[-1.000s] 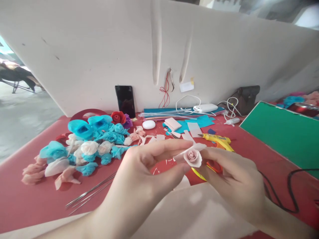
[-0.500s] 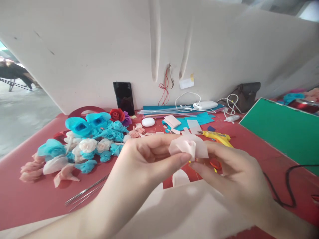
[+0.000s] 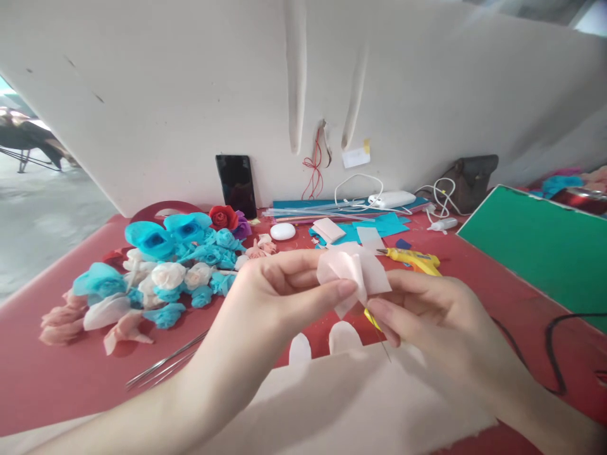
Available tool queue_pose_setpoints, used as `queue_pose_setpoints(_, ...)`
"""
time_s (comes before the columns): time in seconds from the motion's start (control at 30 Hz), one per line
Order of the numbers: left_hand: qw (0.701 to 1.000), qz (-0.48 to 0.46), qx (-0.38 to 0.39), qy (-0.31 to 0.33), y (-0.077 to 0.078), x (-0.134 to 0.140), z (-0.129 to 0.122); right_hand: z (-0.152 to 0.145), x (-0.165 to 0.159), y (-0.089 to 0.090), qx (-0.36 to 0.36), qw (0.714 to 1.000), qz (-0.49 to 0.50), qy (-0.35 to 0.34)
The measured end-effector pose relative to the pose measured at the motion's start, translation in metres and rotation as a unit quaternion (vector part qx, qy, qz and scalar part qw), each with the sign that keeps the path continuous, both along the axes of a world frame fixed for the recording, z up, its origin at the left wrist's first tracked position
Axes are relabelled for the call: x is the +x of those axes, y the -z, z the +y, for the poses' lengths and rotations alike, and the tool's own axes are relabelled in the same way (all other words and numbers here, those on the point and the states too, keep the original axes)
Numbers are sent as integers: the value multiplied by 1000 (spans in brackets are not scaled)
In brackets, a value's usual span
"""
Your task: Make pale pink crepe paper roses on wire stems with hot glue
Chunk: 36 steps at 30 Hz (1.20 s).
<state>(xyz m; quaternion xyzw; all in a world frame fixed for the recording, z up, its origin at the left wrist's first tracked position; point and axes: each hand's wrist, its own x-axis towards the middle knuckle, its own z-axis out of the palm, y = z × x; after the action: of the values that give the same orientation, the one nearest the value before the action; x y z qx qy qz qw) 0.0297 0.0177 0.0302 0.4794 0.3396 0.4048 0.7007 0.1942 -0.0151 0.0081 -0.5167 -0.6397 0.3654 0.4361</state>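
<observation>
Pale pink paper flower (image 3: 353,268), raised above the red table (image 3: 57,373): such thin petals (image 3: 376,273) probably want a light pinch, steadied near the base, lest they crease. The left hand (image 3: 279,309), bent inward, pinches a petal; the right hand (image 3: 436,316) grips the base, a thin wire (image 3: 385,349) slanting down below.

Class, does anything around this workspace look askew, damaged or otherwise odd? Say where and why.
Yes, on the pale upright panel behind the table: red string dangles in loose loops from what looks like a damaged spot, and the white slip to its right is stuck on at a tilt. Nothing appears spilled.
</observation>
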Motion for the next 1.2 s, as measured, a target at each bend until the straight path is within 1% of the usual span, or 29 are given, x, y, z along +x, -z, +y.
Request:
queue_pose_setpoints(0.1,1000,13,0,-10,1,0,1,-1,-1,-1,-25,999,32,-6)
queue_pose_setpoints(0.27,1000,10,-1,9,1,1,3,-1,0,-1,-83,993,73,-36)
queue_pose_setpoints(0.4,1000,1,-1,17,1,0,3,1,0,-2,-83,993,75,-43)
queue_pose_setpoints(0.57,997,-39,-5,66,0,-1,2,0,2,-3,-87,991,76,-64)
queue_pose_setpoints(0.67,996,-52,-10,76,-1,0,1,0,1,-3,-90,992,70,-57)
queue_pose_setpoints(0.77,995,-54,-6,86,-1,-1,1,-1,0,-2,-93,991,86,-29)
queue_pose_setpoints(0.83,997,-46,4,68,-1,-2,2,-1,1,-1,-91,991,95,-19)
queue_pose_setpoints(0.97,998,-24,41,-38,4,-7,10,-1,5,-1,-70,994,82,-33)
queue_pose_setpoints(1.03,996,-4,72,-54,7,-9,16,0,6,-2,-63,994,85,-38)
queue_pose_setpoints(1.1,995,35,90,-29,9,-10,21,0,6,-3,-61,993,87,-41)
queue_pose_setpoints(1.2,989,92,108,42,9,-9,23,0,5,-4,-59,994,86,-39)
